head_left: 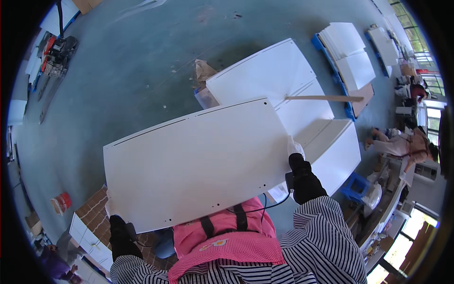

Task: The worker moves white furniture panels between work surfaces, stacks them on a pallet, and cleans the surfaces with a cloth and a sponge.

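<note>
A large white rectangular panel (pixel 194 165) with small drilled holes and a dark groove along its far edge is held up in front of my body. My left hand (pixel 109 208), in a white glove, grips its near left end. The white-gloved right hand (pixel 296 146) has hold of the right edge, with most fingers hidden by the panel. Beyond and to the right lie more white panels (pixel 265 71), partly covered by the held one. A thin pale strip (pixel 326 98) crosses above them.
White panels (pixel 347 52) are stacked on a blue pallet (pixel 326 57) at the far right. A blue stool (pixel 355 187) stands beside a cluttered workbench, and a person (pixel 402 142) is near it. Far left is a pallet jack (pixel 56 61); a red bucket (pixel 61 202) sits nearer.
</note>
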`<state>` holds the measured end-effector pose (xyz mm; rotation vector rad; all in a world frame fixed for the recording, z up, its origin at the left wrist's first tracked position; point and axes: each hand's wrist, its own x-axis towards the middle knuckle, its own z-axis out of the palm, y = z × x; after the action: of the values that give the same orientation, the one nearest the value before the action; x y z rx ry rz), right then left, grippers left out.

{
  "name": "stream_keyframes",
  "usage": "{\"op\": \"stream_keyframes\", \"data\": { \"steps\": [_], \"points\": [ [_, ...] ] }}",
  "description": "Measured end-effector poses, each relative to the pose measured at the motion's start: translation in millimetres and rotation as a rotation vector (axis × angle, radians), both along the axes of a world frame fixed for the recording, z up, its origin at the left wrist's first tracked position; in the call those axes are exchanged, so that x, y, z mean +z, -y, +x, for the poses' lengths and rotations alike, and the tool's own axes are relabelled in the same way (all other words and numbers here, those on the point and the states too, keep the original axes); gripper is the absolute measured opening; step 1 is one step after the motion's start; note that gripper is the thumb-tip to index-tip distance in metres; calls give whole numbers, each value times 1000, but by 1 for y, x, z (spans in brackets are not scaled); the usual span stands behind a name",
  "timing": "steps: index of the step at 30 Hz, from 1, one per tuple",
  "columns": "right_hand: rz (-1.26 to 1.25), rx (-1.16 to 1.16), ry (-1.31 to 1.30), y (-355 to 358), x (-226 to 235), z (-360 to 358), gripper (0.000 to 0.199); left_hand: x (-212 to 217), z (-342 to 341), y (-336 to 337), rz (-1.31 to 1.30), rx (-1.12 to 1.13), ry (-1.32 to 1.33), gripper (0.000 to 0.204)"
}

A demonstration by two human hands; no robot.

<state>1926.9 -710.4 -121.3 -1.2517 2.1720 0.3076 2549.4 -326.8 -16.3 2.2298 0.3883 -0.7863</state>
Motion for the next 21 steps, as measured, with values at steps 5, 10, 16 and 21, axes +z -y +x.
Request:
{"op": "stream_keyframes", "data": {
  "steps": [5,10,16,21],
  "points": [
    [13,142,-15,97,-63,2,72,-30,-25,69,7,73,-70,58],
    [-88,340,-52,187,-129,12,59,-81,-54,130,157,-9,-16,60],
    [-120,355,-142,321,-187,1,67,-208,-80,209,112,148,-125,67],
    [-227,129,-176,395,-244,-1,75,-282,-120,318,-9,207,-175,66]
  ]
}}
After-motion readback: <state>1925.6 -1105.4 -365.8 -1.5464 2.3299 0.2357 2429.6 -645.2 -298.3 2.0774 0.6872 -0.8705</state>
